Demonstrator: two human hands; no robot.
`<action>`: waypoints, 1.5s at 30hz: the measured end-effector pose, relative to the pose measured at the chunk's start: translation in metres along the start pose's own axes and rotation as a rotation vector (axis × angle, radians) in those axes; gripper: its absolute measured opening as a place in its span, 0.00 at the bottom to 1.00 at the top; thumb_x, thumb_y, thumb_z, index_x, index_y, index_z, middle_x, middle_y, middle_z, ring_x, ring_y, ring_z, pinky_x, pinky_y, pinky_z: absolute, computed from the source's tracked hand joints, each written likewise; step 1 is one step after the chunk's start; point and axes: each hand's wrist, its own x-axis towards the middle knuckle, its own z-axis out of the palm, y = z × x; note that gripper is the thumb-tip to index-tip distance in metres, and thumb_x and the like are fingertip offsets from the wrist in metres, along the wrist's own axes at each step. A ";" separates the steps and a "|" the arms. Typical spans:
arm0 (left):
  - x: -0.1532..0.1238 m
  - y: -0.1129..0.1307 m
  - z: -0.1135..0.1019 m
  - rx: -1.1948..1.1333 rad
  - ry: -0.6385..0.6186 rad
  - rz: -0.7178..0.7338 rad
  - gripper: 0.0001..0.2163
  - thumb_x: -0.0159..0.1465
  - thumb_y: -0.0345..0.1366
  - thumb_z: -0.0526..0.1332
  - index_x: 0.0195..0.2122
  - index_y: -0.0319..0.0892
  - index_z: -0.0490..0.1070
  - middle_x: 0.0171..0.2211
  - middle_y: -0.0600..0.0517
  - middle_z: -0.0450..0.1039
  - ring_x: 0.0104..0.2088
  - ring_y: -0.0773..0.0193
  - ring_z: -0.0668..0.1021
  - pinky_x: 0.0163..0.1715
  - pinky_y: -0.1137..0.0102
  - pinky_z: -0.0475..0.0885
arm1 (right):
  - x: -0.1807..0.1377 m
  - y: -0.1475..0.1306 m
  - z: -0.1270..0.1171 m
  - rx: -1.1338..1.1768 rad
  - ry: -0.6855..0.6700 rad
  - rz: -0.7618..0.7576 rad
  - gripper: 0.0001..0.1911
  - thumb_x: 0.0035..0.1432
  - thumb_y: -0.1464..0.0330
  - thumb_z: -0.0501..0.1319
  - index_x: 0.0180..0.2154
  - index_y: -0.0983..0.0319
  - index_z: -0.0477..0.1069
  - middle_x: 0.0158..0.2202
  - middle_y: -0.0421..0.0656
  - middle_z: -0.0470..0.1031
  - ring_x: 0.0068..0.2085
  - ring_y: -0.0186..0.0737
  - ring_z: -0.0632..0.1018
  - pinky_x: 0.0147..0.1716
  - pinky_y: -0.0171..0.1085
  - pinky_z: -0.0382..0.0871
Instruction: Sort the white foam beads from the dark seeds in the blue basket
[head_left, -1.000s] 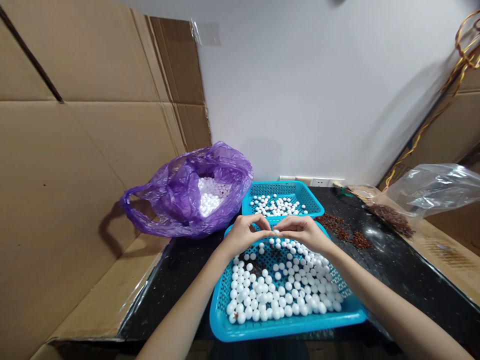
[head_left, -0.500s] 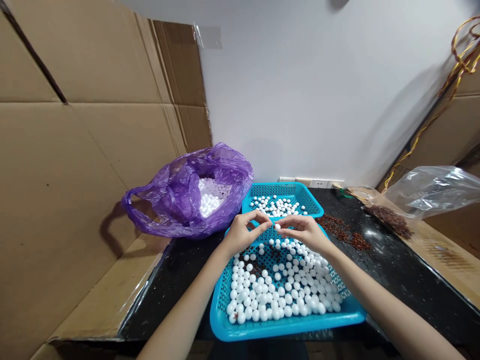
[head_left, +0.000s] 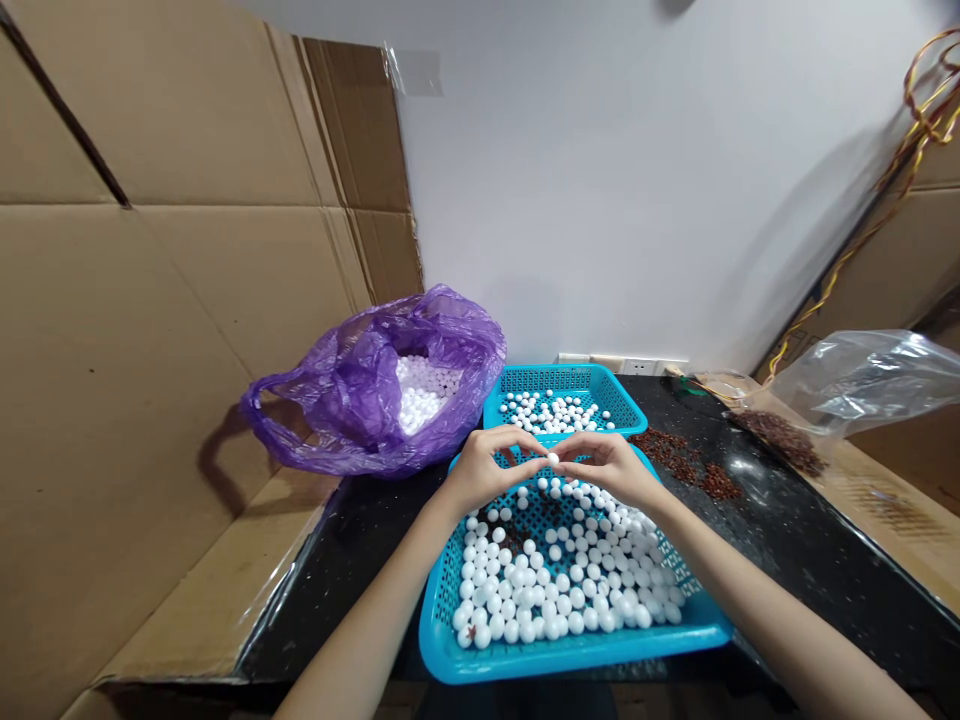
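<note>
My right hand (head_left: 600, 465) pinches a small white ball (head_left: 553, 459) between thumb and fingertips, above the far end of the near blue basket (head_left: 577, 660). From the other side, my left hand (head_left: 495, 465) is closed in a pinch, its thumb and finger tips against the ball's left side. Whatever may be between those left fingertips is too small to make out. Below both hands, many loose white balls (head_left: 562, 605) cover much of the near basket's floor. Small dark brown pieces (head_left: 514, 537) lie among them, and a reddish-brown star-shaped piece (head_left: 472, 632) sits at the front left.
Behind stands a second blue basket (head_left: 630, 410) with white balls. A purple plastic bag (head_left: 360, 400) of white balls is at left, beside cardboard (head_left: 187, 330). Brown pieces (head_left: 667, 455) lie on the black tabletop (head_left: 795, 540) at right, near a clear bag (head_left: 862, 375).
My left fingertips have moved slightly right and down, from just beside the ball to touching it. The ball has shifted a little to the left and lower in my right hand.
</note>
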 end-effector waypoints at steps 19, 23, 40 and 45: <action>0.001 -0.005 0.002 0.071 0.100 -0.059 0.07 0.62 0.36 0.58 0.32 0.40 0.73 0.32 0.52 0.75 0.33 0.66 0.76 0.29 0.76 0.70 | 0.009 0.032 -0.023 -0.219 0.508 0.256 0.13 0.63 0.63 0.57 0.44 0.65 0.68 0.35 0.42 0.74 0.29 0.34 0.76 0.27 0.36 0.72; 0.001 -0.004 0.002 0.078 0.082 -0.064 0.07 0.62 0.37 0.58 0.31 0.41 0.73 0.32 0.52 0.75 0.34 0.66 0.76 0.30 0.76 0.70 | 0.009 0.027 -0.020 -0.248 0.506 0.346 0.14 0.63 0.65 0.58 0.48 0.64 0.67 0.46 0.46 0.71 0.41 0.42 0.76 0.39 0.44 0.73; 0.007 -0.014 -0.013 -0.016 0.237 -0.160 0.12 0.59 0.44 0.60 0.32 0.40 0.74 0.31 0.51 0.76 0.31 0.63 0.77 0.30 0.73 0.72 | 0.022 0.021 -0.027 -0.234 0.725 0.250 0.15 0.63 0.66 0.58 0.50 0.64 0.66 0.48 0.47 0.70 0.43 0.43 0.75 0.40 0.46 0.72; 0.008 -0.023 -0.019 -0.097 0.327 -0.187 0.13 0.58 0.45 0.60 0.33 0.38 0.72 0.29 0.51 0.74 0.28 0.65 0.76 0.29 0.73 0.72 | 0.017 0.018 -0.053 -0.365 0.770 0.187 0.15 0.63 0.66 0.58 0.50 0.64 0.66 0.48 0.47 0.70 0.43 0.43 0.75 0.40 0.46 0.72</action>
